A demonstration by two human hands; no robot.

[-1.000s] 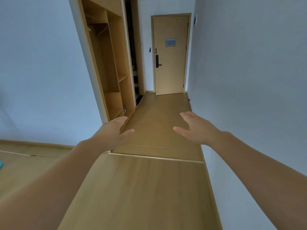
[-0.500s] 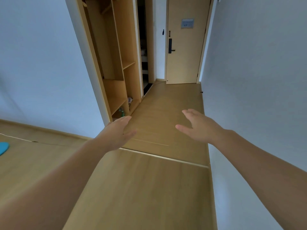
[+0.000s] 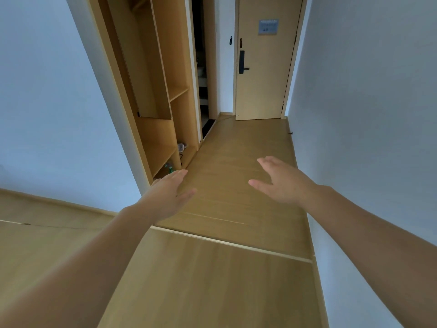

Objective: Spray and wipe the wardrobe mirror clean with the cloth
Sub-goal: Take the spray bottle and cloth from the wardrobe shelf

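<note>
Wood floor [image 3: 236,143], upright wardrobe [image 3: 176,55], perhaps bottle [image 3: 181,146] inside, left hand [image 3: 165,197], right hand [image 3: 281,183] spread

Soft, even daylight; wide-angle bending at edges, slight blur throughout.

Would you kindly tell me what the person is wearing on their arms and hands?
Nothing that shows: the left hand and the right hand are ungloved, no sleeve reaches into view above either wrist, and no watch, bracelet or ring can be seen.

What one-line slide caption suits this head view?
Empty left hand and right hand stretch ahead in a hallway beside an open wardrobe.
</note>
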